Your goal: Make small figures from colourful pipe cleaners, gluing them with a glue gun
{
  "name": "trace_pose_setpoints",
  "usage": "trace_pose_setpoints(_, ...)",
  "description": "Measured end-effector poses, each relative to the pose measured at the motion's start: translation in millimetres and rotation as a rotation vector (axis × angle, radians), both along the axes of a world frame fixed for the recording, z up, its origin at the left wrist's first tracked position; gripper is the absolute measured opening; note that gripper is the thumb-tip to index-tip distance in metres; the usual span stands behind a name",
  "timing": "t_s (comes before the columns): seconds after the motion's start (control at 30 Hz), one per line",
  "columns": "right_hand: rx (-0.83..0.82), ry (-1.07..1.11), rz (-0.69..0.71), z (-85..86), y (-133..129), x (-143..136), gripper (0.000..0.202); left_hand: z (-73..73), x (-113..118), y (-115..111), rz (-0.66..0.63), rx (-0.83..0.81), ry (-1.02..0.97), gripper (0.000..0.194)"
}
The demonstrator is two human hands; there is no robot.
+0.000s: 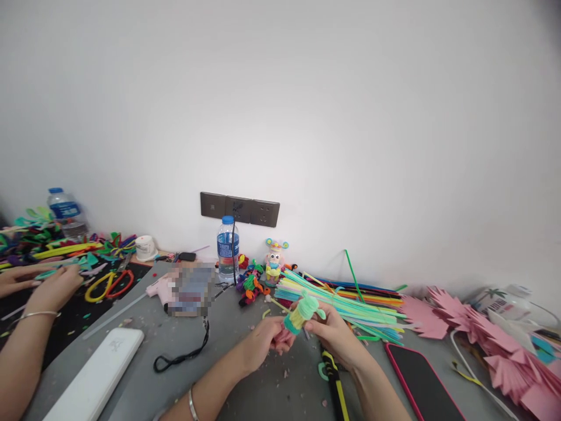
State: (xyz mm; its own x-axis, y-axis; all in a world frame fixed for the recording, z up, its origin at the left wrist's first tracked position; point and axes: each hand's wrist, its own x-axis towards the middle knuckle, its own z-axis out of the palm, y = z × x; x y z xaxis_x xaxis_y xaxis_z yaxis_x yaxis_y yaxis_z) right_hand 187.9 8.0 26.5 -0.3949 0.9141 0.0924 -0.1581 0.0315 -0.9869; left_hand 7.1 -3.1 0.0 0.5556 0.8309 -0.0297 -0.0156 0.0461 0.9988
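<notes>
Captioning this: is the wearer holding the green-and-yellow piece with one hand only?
No, the left hand and right hand both hold the green-and-yellow piece.

Soft, diffuse light spreads across a plain white wall (307, 123), palest near its middle and greyer outward, with the upper right corner darkened. Blocky pixelation hides a patch beside a clear plastic bottle with a blue label (224, 248), while wide-angle distortion stretches the frame's edges.

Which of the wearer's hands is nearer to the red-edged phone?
Right: the right hand is to the left of the phone, and the left hand is farther left.
</notes>
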Motion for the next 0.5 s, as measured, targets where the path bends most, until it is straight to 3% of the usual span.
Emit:
trace_pose_setpoints(0.17,0.073,0.040,-0.049,3.6,3,6,0.027,11.4,-1,-4,0.086,0.035,-0.119,0.027)
trace_pose_setpoints(0.37,-0.058,0.241,-0.247,-5.2,12,0,0.029,17.4,-5,0,0.378,0.163,-0.223,0.028)
trace_pose_setpoints(0.5,-0.110,0.326,-0.223,-6.1,15,-7,0.028,14.9,-6,1,0.365,0.191,-0.200,0.023)
